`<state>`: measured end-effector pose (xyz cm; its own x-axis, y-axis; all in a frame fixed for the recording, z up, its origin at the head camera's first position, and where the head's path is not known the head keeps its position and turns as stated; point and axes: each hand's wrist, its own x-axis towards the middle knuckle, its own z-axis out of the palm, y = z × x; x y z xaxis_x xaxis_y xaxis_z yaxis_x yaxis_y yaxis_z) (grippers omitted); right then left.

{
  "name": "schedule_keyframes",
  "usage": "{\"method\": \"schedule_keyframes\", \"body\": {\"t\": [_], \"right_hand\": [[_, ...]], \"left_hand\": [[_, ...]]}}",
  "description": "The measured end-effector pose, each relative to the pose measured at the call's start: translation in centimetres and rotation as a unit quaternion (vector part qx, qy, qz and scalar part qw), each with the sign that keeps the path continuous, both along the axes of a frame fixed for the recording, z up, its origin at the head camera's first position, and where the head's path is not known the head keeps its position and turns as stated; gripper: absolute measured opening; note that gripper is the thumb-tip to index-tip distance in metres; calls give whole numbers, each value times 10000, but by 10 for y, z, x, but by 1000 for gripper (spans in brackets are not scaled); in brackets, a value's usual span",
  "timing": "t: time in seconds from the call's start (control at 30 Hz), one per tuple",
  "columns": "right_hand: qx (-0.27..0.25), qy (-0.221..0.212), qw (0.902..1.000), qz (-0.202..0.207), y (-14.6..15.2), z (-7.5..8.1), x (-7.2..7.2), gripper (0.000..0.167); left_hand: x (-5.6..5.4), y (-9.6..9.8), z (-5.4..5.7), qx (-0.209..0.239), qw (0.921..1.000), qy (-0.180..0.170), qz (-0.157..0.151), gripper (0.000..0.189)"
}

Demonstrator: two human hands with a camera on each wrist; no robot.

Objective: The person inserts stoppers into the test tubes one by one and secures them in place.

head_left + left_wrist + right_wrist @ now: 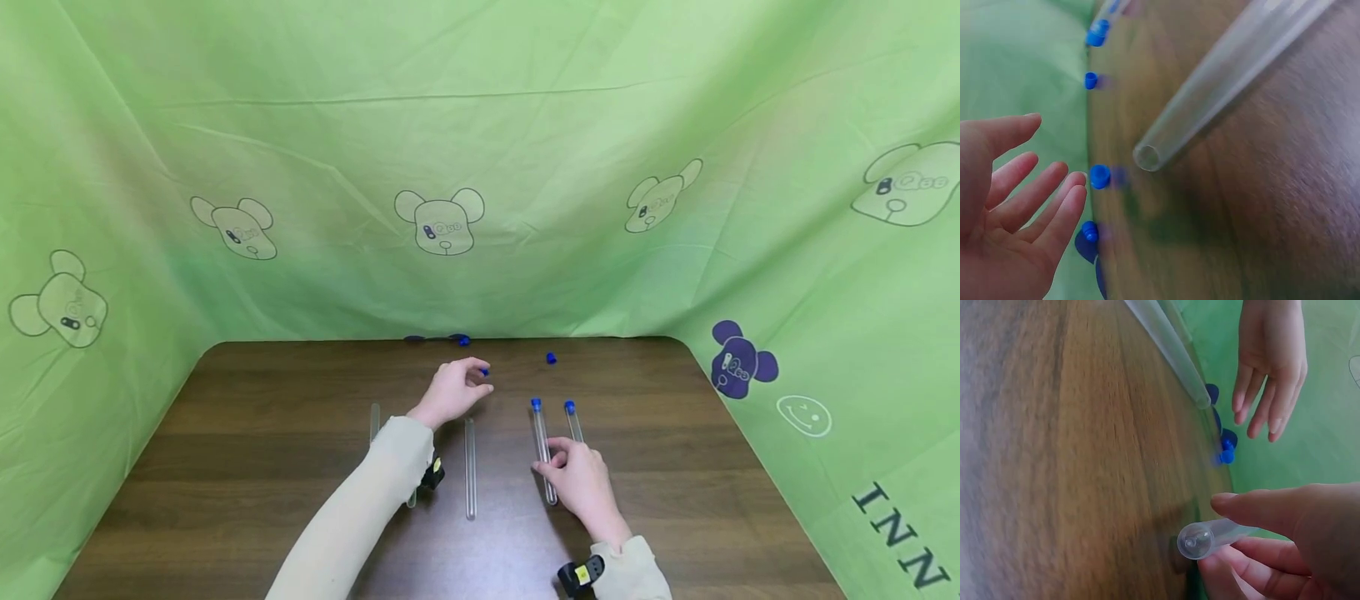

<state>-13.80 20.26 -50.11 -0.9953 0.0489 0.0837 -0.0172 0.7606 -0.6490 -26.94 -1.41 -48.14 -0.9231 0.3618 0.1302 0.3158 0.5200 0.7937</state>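
My left hand reaches over the far part of the table with spread, relaxed fingers. Just beyond its fingertips is a small blue cap; the left wrist view shows this cap apart from the hand. With thumb and fingers, my right hand pinches a clear test tube topped by a blue cap. The rounded bottom of that tube faces the right wrist camera. Beside it lies a second capped tube, partly hidden by the right hand.
An uncapped tube lies between the hands. Another tube's end shows left of the left sleeve, which hides part of that area. Loose blue caps lie at the far edge and back right. Green cloth encloses the table.
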Motion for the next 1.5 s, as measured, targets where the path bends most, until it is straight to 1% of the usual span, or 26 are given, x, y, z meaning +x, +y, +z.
{"method": "schedule_keyframes", "body": {"t": [0.1, 0.23, 0.37, 0.5, 0.57, 0.67, 0.8, 0.87, 1.0, 1.17, 1.43, 1.5], "right_hand": [[135, 12, 9999, 0, 2, 1, -1, 37], [162, -1, 9999, 28, 3, 2, -2, 37], [160, -39, 9999, 6, 3, 2, -3, 37], [159, -10, 9999, -17, 4, 2, -3, 37], [137, 16, 9999, -12, 4, 2, -3, 38], [84, -8, 10000, -21, 5, 0, -4, 39], [51, -103, 9999, -72, 5, -1, -3, 39], [61, -119, 9999, -86, 5, -1, -3, 39], [114, -104, 9998, -100, 6, -1, -3, 38], [173, -66, 9998, -114, 6, -1, -3, 38], [216, -32, 9997, -67, 7, -4, -3, 38], [215, -37, 9997, -58, 7, -4, -3, 38]], "left_hand": [[0, 2, 0, -358, 9993, 121, -52, 40], [-2, 3, -2, -835, 9960, 318, 40, 48], [-9, 4, -6, -1086, 9926, 527, 103, 52], [-16, 6, -10, -1301, 9894, 638, 57, 52], [-19, 6, -12, -1341, 9891, 604, 53, 51], [-22, 7, -15, -1234, 9907, 555, 112, 50], [-23, 7, -15, -1125, 9925, 438, 165, 49], [-23, 8, -13, -1199, 9919, 401, 140, 49], [-25, 11, -11, -1344, 9896, 498, 91, 48], [-29, 15, -9, -1637, 9848, 582, -4, 46], [-29, 17, -3, -1919, 9807, 381, -49, 45], [-29, 19, -3, -2006, 9790, 347, -74, 45]]}}
